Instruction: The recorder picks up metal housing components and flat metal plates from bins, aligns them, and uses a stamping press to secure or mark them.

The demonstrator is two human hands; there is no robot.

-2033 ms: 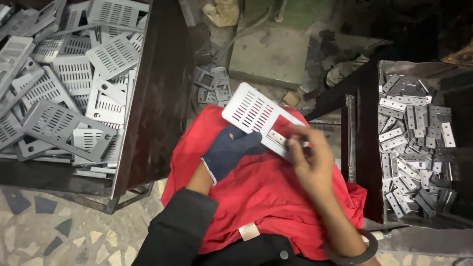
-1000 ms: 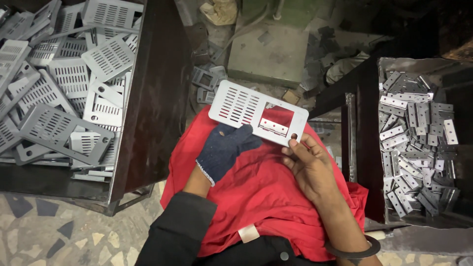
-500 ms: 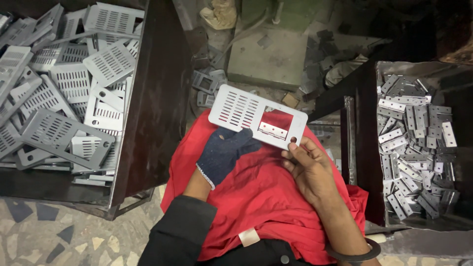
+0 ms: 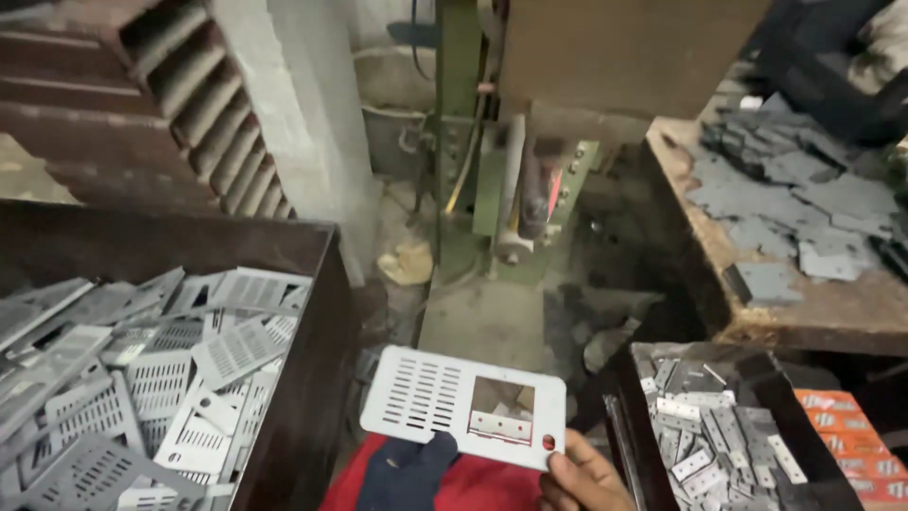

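Grey metal plate (image 4: pixel 445 402), slotted vents on left half, square cutout on right with small hinge strip along cutout's bottom edge. Held flat-ish, slightly tilted, above red cloth (image 4: pixel 482 483).

The perforated plate (image 4: pixel 463 405) is thin sheet metal with a matt, pale grey finish. The left hand (image 4: pixel 407 471) wears a dark knitted cloth glove; the right hand (image 4: pixel 582 481) is bare. The slotted plates (image 4: pixel 142 388) in the dark bin look like dull grey metal, the small hinges (image 4: pixel 705 431) brighter metal. The counter (image 4: pixel 747 312) is rough, worn wood. The press (image 4: pixel 515 180) is green-painted metal, scuffed
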